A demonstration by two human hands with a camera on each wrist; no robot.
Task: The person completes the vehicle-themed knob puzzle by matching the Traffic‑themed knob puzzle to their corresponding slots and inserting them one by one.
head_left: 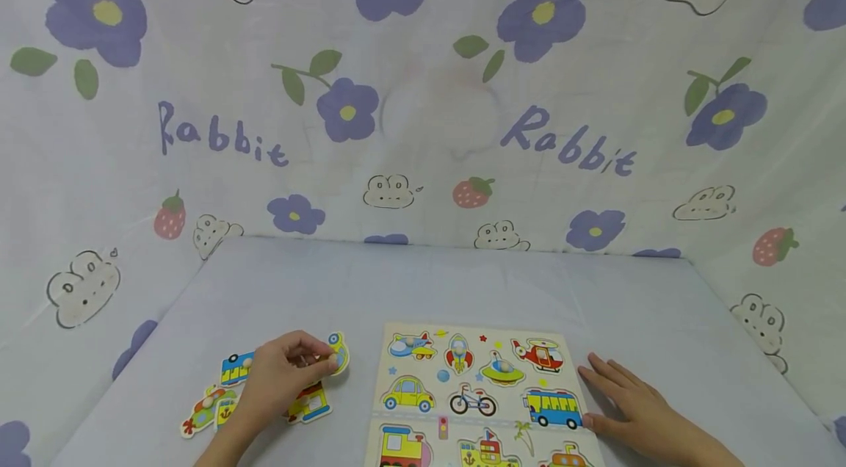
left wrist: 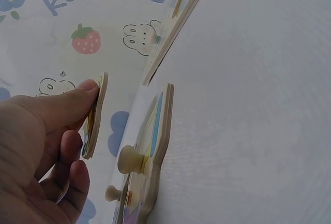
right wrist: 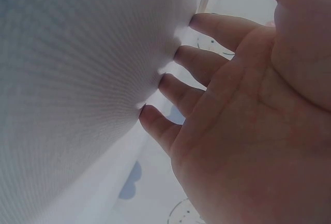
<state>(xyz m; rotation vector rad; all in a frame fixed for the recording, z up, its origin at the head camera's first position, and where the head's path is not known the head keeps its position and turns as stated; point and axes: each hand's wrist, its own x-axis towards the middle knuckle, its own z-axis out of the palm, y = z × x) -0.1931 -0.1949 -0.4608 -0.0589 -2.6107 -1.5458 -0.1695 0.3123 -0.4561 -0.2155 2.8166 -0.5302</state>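
My left hand (head_left: 284,371) pinches a yellow car puzzle piece (head_left: 340,358) with a blue wheel, left of the board. Seen edge-on in the left wrist view, this thin wooden piece (left wrist: 97,115) sits between thumb and fingers. The puzzle board (head_left: 449,379) lies flat with vehicle pictures; knobbed plane (head_left: 411,344), rocket (head_left: 459,357), saucer (head_left: 504,368) and helicopter (head_left: 540,357) pieces lie along its top. The car recess (head_left: 407,395) shows its printed picture. With fingers spread, my right hand (head_left: 628,408) rests at the board's right edge, fingertips (right wrist: 150,114) on the tablecloth.
Around my left hand lie a blue bus piece (head_left: 235,368), a green piece with a red propeller (head_left: 206,408), an anchor-marked piece (head_left: 225,410) and a red-and-yellow piece (head_left: 311,404). A patterned curtain (head_left: 423,122) stands behind the white-covered table (head_left: 463,283).
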